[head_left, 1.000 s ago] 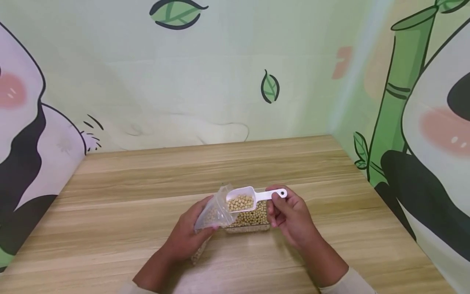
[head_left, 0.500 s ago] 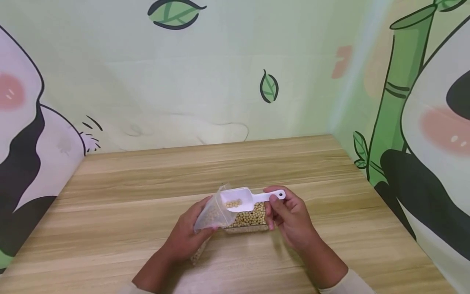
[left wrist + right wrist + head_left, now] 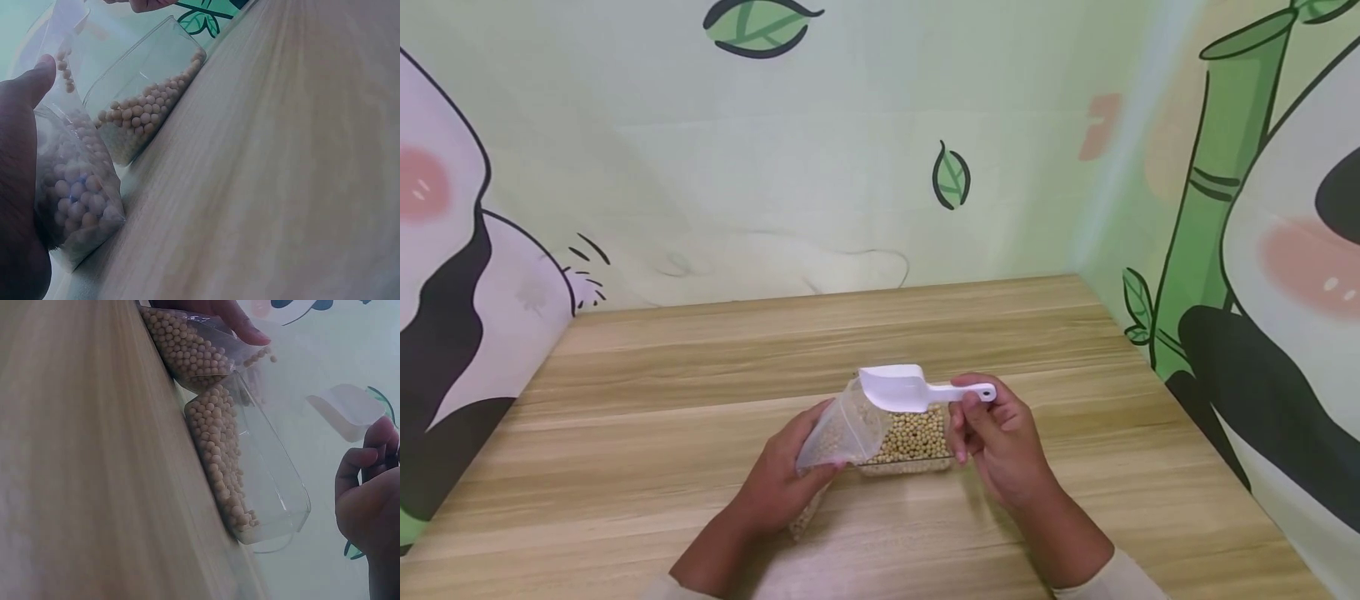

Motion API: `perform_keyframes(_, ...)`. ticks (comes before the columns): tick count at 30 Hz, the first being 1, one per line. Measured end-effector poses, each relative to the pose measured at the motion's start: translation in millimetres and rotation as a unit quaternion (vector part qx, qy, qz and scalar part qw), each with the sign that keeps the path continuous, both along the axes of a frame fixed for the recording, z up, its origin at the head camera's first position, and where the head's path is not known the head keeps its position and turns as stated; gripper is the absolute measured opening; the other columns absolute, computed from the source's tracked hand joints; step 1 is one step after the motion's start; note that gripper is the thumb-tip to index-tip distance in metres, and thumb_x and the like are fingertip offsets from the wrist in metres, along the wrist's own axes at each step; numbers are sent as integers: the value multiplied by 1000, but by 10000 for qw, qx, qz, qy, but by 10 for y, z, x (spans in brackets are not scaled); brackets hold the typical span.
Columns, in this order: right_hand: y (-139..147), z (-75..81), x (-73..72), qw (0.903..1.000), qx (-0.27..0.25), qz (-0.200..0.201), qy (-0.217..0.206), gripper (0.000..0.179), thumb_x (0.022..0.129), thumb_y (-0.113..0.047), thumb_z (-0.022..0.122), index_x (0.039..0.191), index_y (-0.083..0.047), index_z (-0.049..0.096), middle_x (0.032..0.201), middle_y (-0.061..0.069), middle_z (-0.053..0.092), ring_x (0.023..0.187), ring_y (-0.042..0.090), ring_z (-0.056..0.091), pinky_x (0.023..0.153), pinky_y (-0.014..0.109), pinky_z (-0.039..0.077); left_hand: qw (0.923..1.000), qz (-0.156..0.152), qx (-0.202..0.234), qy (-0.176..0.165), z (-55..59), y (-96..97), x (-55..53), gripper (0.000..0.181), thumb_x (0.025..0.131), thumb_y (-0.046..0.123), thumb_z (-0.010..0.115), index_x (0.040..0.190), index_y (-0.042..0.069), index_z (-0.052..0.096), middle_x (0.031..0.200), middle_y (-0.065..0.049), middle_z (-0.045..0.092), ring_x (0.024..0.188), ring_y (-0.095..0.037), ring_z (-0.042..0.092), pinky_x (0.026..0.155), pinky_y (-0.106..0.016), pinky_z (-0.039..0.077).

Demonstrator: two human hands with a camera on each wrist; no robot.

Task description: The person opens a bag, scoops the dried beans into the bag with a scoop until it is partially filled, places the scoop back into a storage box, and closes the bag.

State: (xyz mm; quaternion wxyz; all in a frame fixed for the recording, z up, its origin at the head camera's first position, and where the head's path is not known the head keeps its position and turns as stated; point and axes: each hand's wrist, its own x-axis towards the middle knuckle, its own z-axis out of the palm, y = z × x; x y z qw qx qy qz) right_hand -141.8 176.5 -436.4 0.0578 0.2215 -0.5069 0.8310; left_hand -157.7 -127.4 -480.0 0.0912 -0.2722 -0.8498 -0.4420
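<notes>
My left hand (image 3: pixel 790 467) grips a clear plastic bag (image 3: pixel 844 429) by its side, its mouth open toward the right. Dried soybeans fill the bag's lower part, plain in the left wrist view, where the bag (image 3: pixel 81 194) stands on the table. Between thumb and fingers, my right hand (image 3: pixel 996 433) pinches the handle of a white scoop (image 3: pixel 895 389), held at the bag's mouth with no beans showing in it. Below the scoop is a clear box (image 3: pixel 906 468) holding loose soybeans (image 3: pixel 917 433). The right wrist view shows the box (image 3: pixel 275 462) beside the bag.
The wood-grain table (image 3: pixel 685 375) extends around the box and bag. Behind it rises a pale green wall (image 3: pixel 820 167) with leaf drawings. A panel with a bamboo and panda picture (image 3: pixel 1187 208) borders the right side, and another panda picture (image 3: pixel 520 275) the left.
The soybeans in the scoop have slid into the bag. My right hand has tipped the scoop and raised it slightly. My left hand holds the bag in the same place.
</notes>
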Motion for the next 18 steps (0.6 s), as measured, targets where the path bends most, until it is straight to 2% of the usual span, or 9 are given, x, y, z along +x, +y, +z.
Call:
perform_keyframes(5,3,22,-8,9965,140,-622,-534,20,115,-18,53,120,-21,72,83,-7,64,56,5,57,51,16,48,10000,10,10,-16,0,-4,-1,74,98,19,80,164,14,47,145,-11,69,114,-17,68,96,-37,57)
perform_keyframes(8,-8,51,-22,9878,261,-1165,-1003,18,114,-20,56,118,-21,73,80,-7,63,54,6,55,49,17,46,10000,27,13,0,-1,-9,2,74,98,18,80,164,13,47,146,-12,69,115,-17,67,98,-38,57)
perform_keyframes(11,-22,73,-35,9767,452,-1676,-1261,16,113,-17,57,116,-19,74,78,-4,61,52,8,52,48,19,45,10000,35,2,16,1,-9,5,75,97,18,80,164,13,46,146,-12,69,114,-17,67,97,-37,57)
perform_keyframes(15,-39,91,-7,9634,1115,-2133,-1179,15,112,-9,60,120,-7,73,76,0,60,52,10,52,50,22,48,10000,17,5,13,4,-6,4,75,97,17,79,164,12,46,146,-12,69,112,-16,67,96,-36,57)
perform_keyframes(18,-44,83,32,9562,1685,-2220,-896,18,110,-3,61,124,4,71,74,0,59,53,10,52,51,23,49,10000,-9,2,-22,7,-1,2,75,98,18,79,164,12,46,144,-12,69,110,-16,67,95,-36,57)
